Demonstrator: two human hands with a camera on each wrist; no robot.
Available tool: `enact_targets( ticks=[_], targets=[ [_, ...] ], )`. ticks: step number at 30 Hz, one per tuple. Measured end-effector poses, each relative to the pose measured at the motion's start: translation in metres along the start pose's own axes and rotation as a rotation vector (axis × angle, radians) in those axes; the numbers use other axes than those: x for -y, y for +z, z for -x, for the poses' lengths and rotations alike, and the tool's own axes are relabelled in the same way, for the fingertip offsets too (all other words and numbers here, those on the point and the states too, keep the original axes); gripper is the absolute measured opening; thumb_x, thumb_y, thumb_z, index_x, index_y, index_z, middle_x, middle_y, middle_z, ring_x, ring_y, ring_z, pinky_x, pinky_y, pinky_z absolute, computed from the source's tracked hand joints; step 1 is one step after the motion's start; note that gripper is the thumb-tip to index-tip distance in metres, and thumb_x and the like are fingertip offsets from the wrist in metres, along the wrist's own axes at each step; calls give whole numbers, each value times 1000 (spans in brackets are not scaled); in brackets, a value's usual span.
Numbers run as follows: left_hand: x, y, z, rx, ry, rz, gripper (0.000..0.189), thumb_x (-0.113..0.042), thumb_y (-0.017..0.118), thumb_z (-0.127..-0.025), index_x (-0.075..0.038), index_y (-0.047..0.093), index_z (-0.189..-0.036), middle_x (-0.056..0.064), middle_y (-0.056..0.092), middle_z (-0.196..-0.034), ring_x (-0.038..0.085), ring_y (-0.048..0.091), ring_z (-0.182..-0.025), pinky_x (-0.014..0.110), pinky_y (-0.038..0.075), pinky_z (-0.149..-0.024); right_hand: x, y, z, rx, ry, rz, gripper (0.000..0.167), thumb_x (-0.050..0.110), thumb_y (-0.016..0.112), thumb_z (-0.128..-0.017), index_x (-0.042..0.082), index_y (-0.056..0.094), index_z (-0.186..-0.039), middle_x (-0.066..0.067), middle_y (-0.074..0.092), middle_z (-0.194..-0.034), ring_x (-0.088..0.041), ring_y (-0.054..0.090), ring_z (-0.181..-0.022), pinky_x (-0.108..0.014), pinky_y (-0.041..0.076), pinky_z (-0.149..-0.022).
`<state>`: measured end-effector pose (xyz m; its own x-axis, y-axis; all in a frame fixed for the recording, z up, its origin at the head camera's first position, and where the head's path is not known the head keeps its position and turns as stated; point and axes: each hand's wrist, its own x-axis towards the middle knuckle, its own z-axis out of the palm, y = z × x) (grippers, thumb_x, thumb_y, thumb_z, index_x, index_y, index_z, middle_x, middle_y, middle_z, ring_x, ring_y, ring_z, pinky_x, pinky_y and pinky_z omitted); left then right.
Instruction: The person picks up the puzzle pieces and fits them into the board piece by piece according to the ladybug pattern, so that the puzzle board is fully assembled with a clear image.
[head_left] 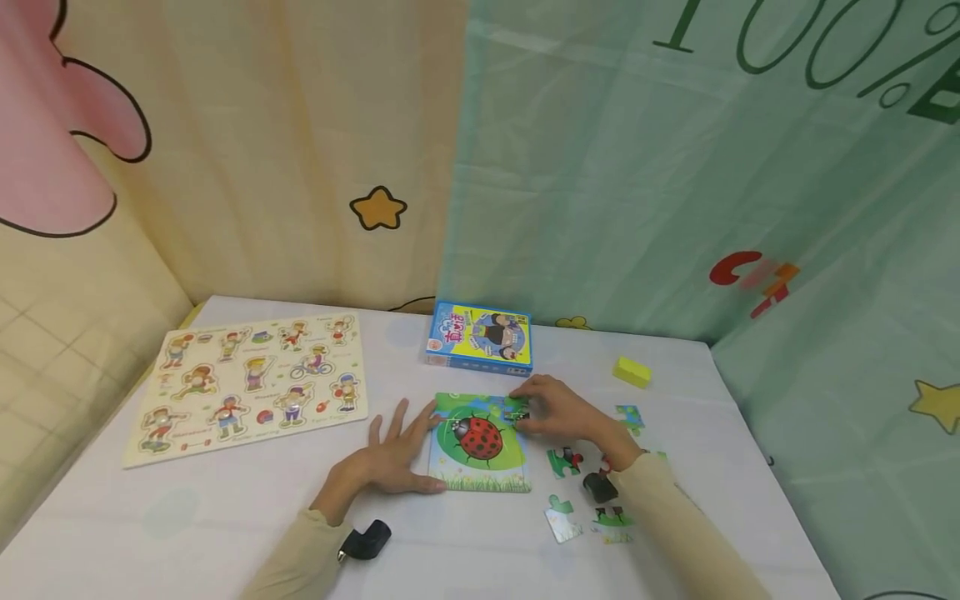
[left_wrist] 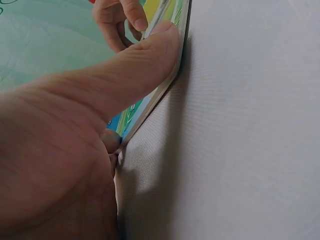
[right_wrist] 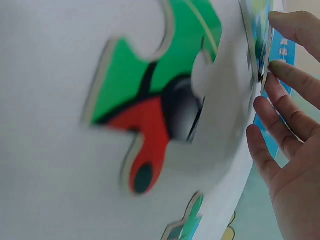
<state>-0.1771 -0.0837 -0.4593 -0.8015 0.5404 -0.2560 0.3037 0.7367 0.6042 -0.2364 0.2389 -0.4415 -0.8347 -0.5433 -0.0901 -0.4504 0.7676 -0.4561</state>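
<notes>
A square puzzle board (head_left: pixel 480 482) with a ladybug picture lies flat on the table. My left hand (head_left: pixel 392 460) is spread beside it, with the fingertips and thumb touching its left edge. At the upper right edge of the board, my right hand (head_left: pixel 564 412) pinches a small jigsaw piece (right_wrist: pixel 267 52) between thumb and index finger; its print is mostly hidden. Loose jigsaw pieces lie right of the board, among them a green, red and black one (right_wrist: pixel 160 80), a pale one (head_left: pixel 562 521) and a green one (head_left: pixel 613 527).
Behind the board sits a blue and yellow box (head_left: pixel 480 337). A large wooden picture puzzle (head_left: pixel 251 392) occupies the left side. Toward the back right is a yellow block (head_left: pixel 632 372). A blue-green piece (head_left: pixel 630 417) lies near the right forearm. Printed curtains (head_left: pixel 585 167) hang behind the table.
</notes>
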Motion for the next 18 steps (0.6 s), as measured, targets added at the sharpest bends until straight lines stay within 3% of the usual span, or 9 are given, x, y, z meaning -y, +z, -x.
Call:
enact_targets(
  ticks=[6,13,18],
  targets=[
    [2,-1,2,1,7,15,117,-52,80,-79,-10,8,-161,11,11,-169,44,-11,-153,70,-9,-117,15,2,-12,20,-2,7,46,34,77,-88,12,68,-127,-2,65,-124,-21,56,-120,-47,44,-108],
    [4,1,1,-9,24,0,115,-51,79,-81,-9,9,-160,11,10,-169,44,-11,-153,72,-8,-116,36,7,-23,29,-86,30,43,32,74,-91,9,69,-127,-5,65,-124,-23,58,-118,-47,47,-104],
    [3,1,0,-5,22,5,114,-51,79,-81,-10,8,-161,11,10,-169,44,-12,-153,71,-9,-116,51,12,-33,60,-101,44,44,34,72,-92,9,68,-127,-4,64,-126,-22,58,-118,-43,49,-105]
  ],
)
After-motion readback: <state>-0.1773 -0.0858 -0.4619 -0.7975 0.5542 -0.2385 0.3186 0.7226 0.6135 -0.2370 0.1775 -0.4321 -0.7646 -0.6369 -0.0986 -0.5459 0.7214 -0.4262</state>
